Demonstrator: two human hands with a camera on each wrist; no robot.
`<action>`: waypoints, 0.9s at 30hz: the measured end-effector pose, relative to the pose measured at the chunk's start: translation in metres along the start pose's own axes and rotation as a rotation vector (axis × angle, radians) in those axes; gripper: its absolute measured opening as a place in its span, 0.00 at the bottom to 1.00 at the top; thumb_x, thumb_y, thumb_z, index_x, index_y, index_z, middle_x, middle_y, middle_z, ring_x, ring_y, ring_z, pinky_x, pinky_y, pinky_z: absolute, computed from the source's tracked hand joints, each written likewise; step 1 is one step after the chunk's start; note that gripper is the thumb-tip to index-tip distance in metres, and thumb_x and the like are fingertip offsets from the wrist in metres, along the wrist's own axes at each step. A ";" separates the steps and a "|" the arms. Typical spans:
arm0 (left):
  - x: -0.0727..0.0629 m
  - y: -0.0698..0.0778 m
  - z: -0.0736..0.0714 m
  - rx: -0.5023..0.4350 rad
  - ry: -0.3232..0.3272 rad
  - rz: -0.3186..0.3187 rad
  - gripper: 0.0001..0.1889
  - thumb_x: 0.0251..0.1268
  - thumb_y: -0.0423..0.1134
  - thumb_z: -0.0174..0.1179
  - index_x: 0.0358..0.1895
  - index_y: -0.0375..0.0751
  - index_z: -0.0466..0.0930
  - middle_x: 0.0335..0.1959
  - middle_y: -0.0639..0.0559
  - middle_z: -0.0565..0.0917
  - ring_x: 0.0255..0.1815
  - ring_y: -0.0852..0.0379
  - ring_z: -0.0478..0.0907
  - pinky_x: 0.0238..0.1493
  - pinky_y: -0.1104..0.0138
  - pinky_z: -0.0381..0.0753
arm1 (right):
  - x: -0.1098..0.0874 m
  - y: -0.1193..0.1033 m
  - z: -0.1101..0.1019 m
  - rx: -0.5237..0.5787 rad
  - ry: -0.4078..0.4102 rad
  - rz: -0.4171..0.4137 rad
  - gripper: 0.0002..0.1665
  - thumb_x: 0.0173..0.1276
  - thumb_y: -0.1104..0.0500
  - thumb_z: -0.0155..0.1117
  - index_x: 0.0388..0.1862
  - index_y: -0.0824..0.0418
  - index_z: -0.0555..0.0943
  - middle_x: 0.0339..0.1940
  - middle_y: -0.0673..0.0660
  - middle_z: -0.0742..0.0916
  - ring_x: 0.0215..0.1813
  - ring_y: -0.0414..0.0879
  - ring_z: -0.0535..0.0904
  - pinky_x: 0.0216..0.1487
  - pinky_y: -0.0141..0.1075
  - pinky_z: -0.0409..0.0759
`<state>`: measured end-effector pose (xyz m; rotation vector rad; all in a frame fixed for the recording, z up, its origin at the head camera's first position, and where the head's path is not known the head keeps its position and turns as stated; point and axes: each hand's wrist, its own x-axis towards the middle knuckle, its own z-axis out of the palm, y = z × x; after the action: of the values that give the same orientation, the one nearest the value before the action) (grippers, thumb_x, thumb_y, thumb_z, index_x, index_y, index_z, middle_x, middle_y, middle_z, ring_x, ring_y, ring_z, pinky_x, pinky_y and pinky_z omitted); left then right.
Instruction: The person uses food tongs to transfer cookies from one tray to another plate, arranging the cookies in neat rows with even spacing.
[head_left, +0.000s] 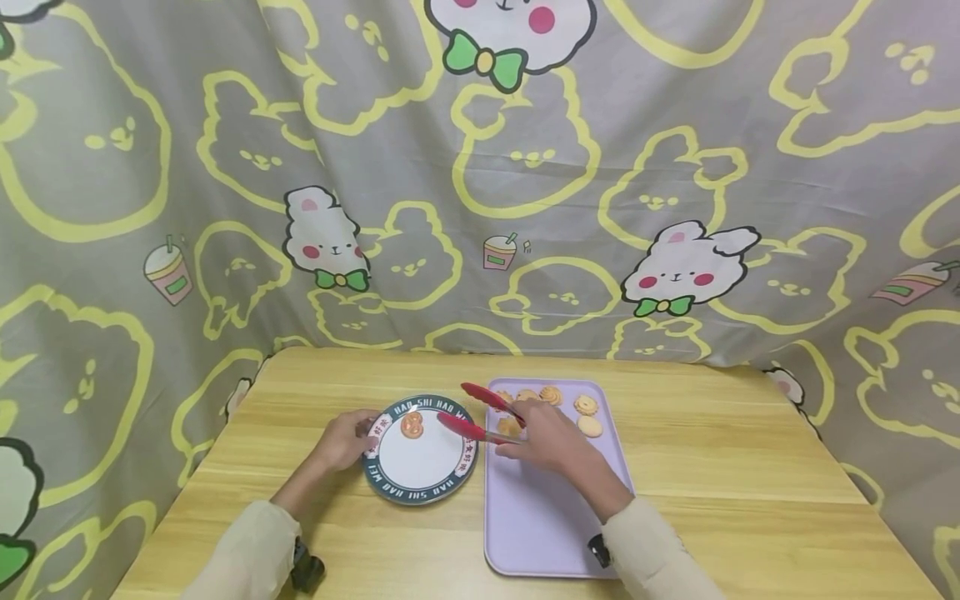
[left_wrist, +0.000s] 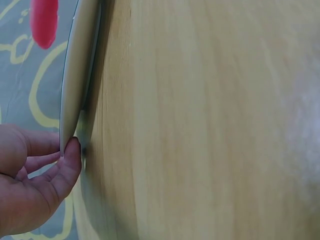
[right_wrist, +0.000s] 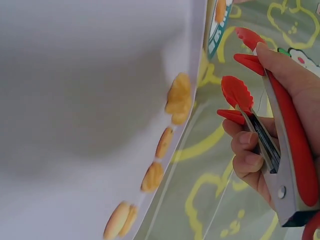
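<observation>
My left hand (head_left: 347, 440) pinches the left rim of a round plate (head_left: 422, 457) with a dark green lettered border. In the left wrist view the plate (left_wrist: 80, 60) appears edge-on, its rim between thumb and fingers. One pretzel-shaped cookie (head_left: 412, 425) lies on the plate's upper left part. My right hand (head_left: 553, 437) grips metal tongs (head_left: 459, 426) with red tips. Their arms are spread apart, nothing between them, one tip over the plate. In the right wrist view the tongs (right_wrist: 295, 145) show red handle grips and scalloped tips.
Right of the plate lies a lilac tray (head_left: 543, 525) on the wooden table (head_left: 750, 467). Several cookies (head_left: 587, 405) sit toward its far end, some partly hidden by the tongs and right hand. A patterned grey curtain (head_left: 420, 167) hangs behind the table and at both sides.
</observation>
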<state>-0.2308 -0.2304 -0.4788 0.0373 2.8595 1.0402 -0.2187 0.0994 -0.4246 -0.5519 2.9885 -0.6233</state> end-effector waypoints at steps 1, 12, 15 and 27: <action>0.000 0.000 0.000 0.000 -0.001 0.000 0.23 0.58 0.29 0.59 0.60 0.32 0.73 0.43 0.42 0.81 0.42 0.50 0.77 0.45 0.58 0.80 | -0.002 0.004 -0.001 0.003 0.010 -0.001 0.35 0.47 0.43 0.76 0.49 0.62 0.78 0.29 0.54 0.79 0.31 0.44 0.70 0.29 0.35 0.70; -0.001 0.001 0.000 0.004 0.001 -0.002 0.24 0.58 0.29 0.60 0.60 0.31 0.73 0.43 0.42 0.81 0.42 0.51 0.76 0.44 0.58 0.80 | -0.026 0.042 -0.008 -0.081 0.075 -0.004 0.31 0.45 0.42 0.77 0.41 0.61 0.78 0.25 0.53 0.77 0.29 0.43 0.67 0.29 0.35 0.67; -0.001 0.001 -0.001 -0.001 0.001 -0.007 0.24 0.58 0.29 0.59 0.60 0.31 0.73 0.44 0.42 0.81 0.43 0.50 0.77 0.45 0.58 0.80 | -0.033 0.051 -0.009 -0.097 0.075 -0.015 0.31 0.45 0.43 0.76 0.39 0.62 0.78 0.24 0.52 0.77 0.28 0.42 0.67 0.29 0.34 0.67; -0.001 0.004 -0.001 -0.011 -0.005 -0.010 0.24 0.58 0.29 0.59 0.60 0.31 0.73 0.43 0.42 0.81 0.42 0.50 0.76 0.45 0.58 0.80 | -0.047 0.066 -0.006 -0.138 0.053 -0.007 0.28 0.47 0.44 0.76 0.38 0.61 0.78 0.21 0.48 0.72 0.26 0.40 0.66 0.27 0.31 0.64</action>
<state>-0.2297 -0.2280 -0.4750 0.0245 2.8463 1.0522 -0.1973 0.1747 -0.4470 -0.5622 3.0978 -0.4416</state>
